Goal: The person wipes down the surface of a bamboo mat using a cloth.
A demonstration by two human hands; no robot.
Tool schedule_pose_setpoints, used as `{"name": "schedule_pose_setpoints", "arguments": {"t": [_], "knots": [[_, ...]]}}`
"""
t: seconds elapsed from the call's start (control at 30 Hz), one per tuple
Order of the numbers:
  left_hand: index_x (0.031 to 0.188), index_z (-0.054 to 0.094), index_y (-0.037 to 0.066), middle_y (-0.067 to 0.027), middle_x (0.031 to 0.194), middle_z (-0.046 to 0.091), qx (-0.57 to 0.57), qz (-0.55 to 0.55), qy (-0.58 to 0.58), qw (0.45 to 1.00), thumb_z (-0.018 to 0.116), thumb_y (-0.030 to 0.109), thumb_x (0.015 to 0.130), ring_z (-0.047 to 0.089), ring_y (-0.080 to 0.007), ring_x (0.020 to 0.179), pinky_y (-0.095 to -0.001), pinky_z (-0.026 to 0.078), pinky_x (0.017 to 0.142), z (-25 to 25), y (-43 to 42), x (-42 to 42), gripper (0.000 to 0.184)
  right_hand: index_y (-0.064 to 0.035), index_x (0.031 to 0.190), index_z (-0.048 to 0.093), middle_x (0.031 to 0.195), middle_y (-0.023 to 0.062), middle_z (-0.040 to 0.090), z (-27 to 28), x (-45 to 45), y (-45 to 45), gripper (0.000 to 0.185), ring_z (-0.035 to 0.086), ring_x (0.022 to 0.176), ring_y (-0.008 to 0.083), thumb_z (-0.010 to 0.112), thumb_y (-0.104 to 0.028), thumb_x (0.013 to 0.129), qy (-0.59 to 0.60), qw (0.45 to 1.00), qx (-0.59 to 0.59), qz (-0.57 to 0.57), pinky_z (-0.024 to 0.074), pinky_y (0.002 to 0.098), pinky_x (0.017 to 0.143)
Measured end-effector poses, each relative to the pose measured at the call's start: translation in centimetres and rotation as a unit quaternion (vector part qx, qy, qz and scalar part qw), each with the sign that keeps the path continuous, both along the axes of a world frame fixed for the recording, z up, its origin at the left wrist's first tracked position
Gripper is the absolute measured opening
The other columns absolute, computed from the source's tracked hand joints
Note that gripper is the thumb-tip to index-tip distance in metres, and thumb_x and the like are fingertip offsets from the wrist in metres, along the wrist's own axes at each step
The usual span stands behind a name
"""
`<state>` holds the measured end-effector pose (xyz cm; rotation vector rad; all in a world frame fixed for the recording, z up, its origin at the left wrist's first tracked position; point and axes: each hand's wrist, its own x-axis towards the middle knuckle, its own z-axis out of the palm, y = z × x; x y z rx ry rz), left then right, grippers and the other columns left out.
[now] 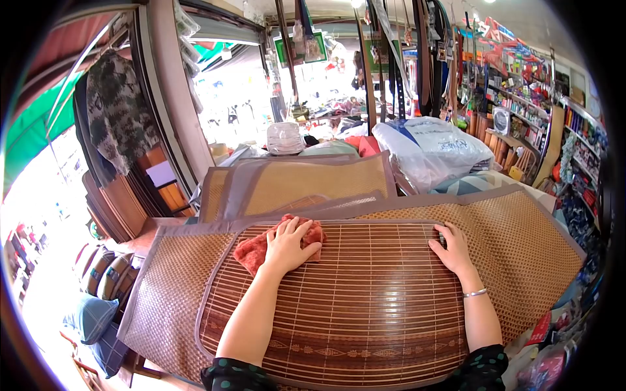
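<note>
A brown bamboo-slat mat (pixel 378 287) with rounded corners and a patterned band near its front edge lies before me. My left hand (pixel 285 246) holds a bunched red cloth (pixel 254 251) down against the mat's upper left part, with the thumb out to the side. My right hand (pixel 451 249) rests on the mat's upper right corner, holding nothing, its thumb apart from the other fingers. Beneath the bamboo mat are larger woven mats (pixel 521 241) with grey-brown borders, sticking out on both sides.
Behind lies another woven mat (pixel 313 182), with a plastic-wrapped package (pixel 433 146) at its right. Belts (pixel 427 58) hang overhead. A camouflage jacket (pixel 119 107) hangs at left, above blue cushions (pixel 94 319). Stocked shelves (pixel 521 98) line the right side.
</note>
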<state>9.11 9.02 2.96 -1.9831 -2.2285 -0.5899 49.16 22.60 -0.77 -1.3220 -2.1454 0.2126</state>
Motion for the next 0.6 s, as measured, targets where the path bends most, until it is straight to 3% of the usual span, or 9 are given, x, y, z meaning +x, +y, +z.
{"name": "schedule_pose_setpoints", "arguments": {"t": [0.1,0.23,0.37,0.5,0.6], "knots": [[0.143,0.047,0.021,-0.0138,0.151,0.039,-0.004,-0.023,0.028,0.999,0.065,0.052,0.084,0.033,-0.0345,0.140,-0.0612,0.025,0.110,-0.1,-0.5,1.3,0.069,-0.0112,0.133,0.057,0.143,0.0231,0.045,0.0,-0.1,-0.1,0.056,0.037,0.135,0.0398,0.064,-0.045,0.089,-0.002,1.000,-0.003,0.000,0.0245,0.0489,0.115],[0.141,0.049,0.025,-0.0136,0.147,0.040,-0.016,-0.250,0.019,0.968,0.069,0.044,0.080,0.037,-0.0344,0.138,-0.0588,0.029,0.107,1.6,-2.0,7.9,0.067,-0.0107,0.133,0.056,0.144,0.0231,0.043,-0.2,-0.1,0.2,0.056,0.036,0.135,0.0402,0.064,-0.045,0.089,-0.009,1.000,-0.008,0.006,0.0248,0.0492,0.115],[0.145,0.044,0.024,-0.0146,0.151,0.039,0.039,-0.404,0.077,0.911,0.065,0.053,0.084,0.033,-0.0319,0.141,-0.0532,0.028,0.109,-0.5,-3.3,12.5,0.071,-0.0104,0.133,0.056,0.145,0.0234,0.043,-0.3,0.0,0.3,0.056,0.035,0.136,0.0404,0.064,-0.045,0.089,-0.012,1.000,-0.008,0.014,0.0249,0.0494,0.115],[0.142,0.047,0.024,-0.0140,0.149,0.041,0.002,-0.365,0.041,0.930,0.069,0.048,0.080,0.036,-0.0318,0.139,-0.0541,0.030,0.108,1.2,-2.4,10.9,0.070,-0.0103,0.133,0.056,0.144,0.0239,0.043,-0.2,-0.1,0.0,0.057,0.035,0.136,0.0399,0.064,-0.045,0.089,-0.008,1.000,-0.010,0.011,0.0251,0.0494,0.115],[0.137,0.052,0.021,-0.0111,0.142,0.046,0.003,-0.225,-0.004,0.974,0.070,0.043,0.078,0.041,-0.0325,0.135,-0.0595,0.031,0.105,1.9,-1.0,6.7,0.066,-0.0102,0.133,0.056,0.144,0.0245,0.043,-0.1,-0.2,-0.2,0.057,0.036,0.136,0.0398,0.064,-0.045,0.089,-0.002,1.000,-0.009,0.009,0.0250,0.0494,0.114]]}}
